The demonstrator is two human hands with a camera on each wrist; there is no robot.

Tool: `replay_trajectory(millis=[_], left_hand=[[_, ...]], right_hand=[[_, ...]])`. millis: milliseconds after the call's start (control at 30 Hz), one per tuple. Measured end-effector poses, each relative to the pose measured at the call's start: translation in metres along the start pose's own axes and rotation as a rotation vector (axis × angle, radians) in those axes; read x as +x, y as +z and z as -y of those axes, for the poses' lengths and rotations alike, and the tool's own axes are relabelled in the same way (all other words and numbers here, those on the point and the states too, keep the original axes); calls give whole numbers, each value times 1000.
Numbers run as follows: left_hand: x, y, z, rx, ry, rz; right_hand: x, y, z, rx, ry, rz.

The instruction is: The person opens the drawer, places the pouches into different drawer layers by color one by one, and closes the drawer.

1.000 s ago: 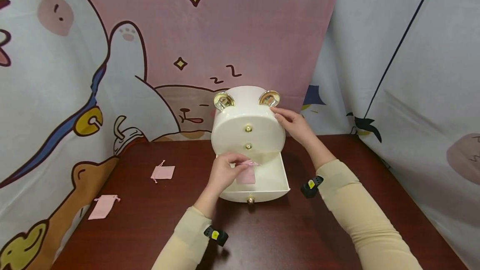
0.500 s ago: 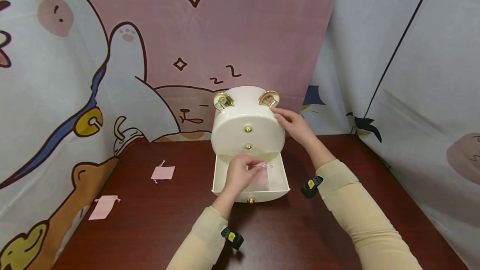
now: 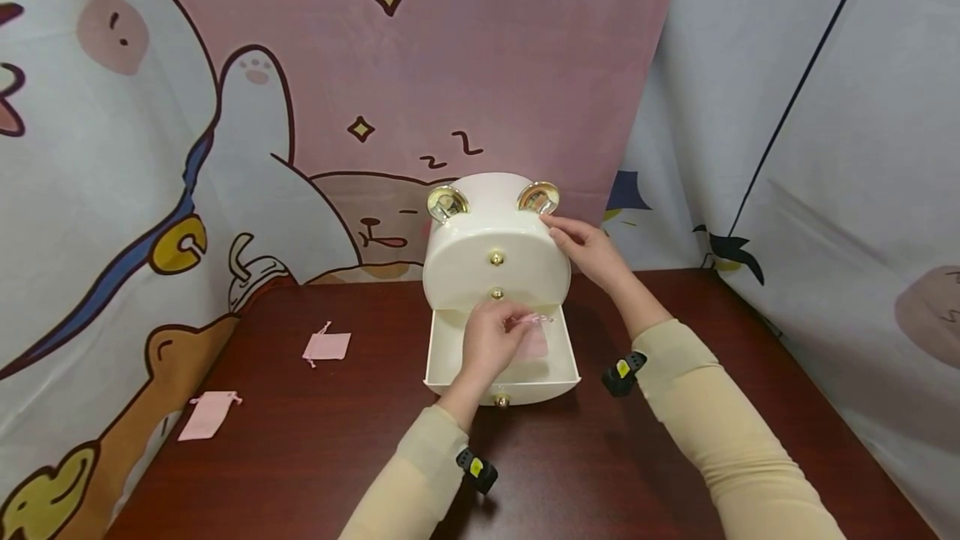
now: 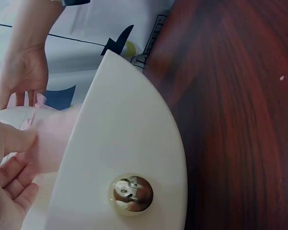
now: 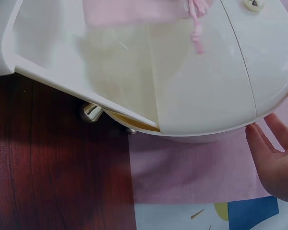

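Observation:
Over the pulled-out bottom drawer [image 3: 450, 340] of a white bear-shaped cabinet [image 3: 461, 269], my left hand [image 3: 489, 342] pinches a pink drawstring pouch [image 3: 534, 344] near its cord end. The pouch [image 4: 55, 139] hangs behind the drawer front in the left wrist view. In the right wrist view, the same pouch [image 5: 134, 10] is above the drawer floor, its cords dangling. My right hand [image 3: 592, 258] rests with extended fingers against the cabinet's upper right side, just below a gold ear [image 3: 538, 197]. The right hand [image 5: 278, 160] shows at the cabinet's edge there.
Two more pink drawstring pouches lie on the dark wooden table at the left: a farther pouch [image 3: 327, 346] and a nearer pouch [image 3: 207, 415]. A gold knob [image 3: 502, 400] sticks out from the drawer front. Behind the table hangs a printed cartoon cloth [image 3: 480, 65].
My left hand has carried the pouch rightward across the drawer and slightly up and away. The right hand and the cabinet have stayed put.

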State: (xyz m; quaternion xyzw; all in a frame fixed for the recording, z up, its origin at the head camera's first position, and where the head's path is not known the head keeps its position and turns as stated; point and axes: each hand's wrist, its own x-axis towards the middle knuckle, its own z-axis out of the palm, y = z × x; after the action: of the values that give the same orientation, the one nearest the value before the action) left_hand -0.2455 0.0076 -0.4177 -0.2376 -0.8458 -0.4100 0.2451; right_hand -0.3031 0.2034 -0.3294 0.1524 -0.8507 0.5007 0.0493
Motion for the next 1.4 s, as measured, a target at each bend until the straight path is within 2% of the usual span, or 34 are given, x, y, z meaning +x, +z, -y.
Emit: replay_trajectory(millis=[200,367,567,800,1067,1133,1200,1400], left_hand=[[-2,-1,2,-17,-28,42],[-3,-5,5,-77,-31,85],[-5,-16,6,-180,-115,172],[-8,-33,9,-147,-119,168],[-11,-48,18,-160,-102,146],[-11,-52,20,-160,-103,151],[-12,-56,21,-155,-106,157],[-15,-74,21,-129,-118,202]], right_hand=[[12,0,-27,10,9,-6],[12,1,-30,25,11,-9],[12,1,-28,21,20,-10],[12,1,-27,5,25,-15],[11,0,-25,1,22,-10],[10,0,-23,11,26,-7],[5,-1,-12,14,34,2],[9,0,-20,6,30,-1]])
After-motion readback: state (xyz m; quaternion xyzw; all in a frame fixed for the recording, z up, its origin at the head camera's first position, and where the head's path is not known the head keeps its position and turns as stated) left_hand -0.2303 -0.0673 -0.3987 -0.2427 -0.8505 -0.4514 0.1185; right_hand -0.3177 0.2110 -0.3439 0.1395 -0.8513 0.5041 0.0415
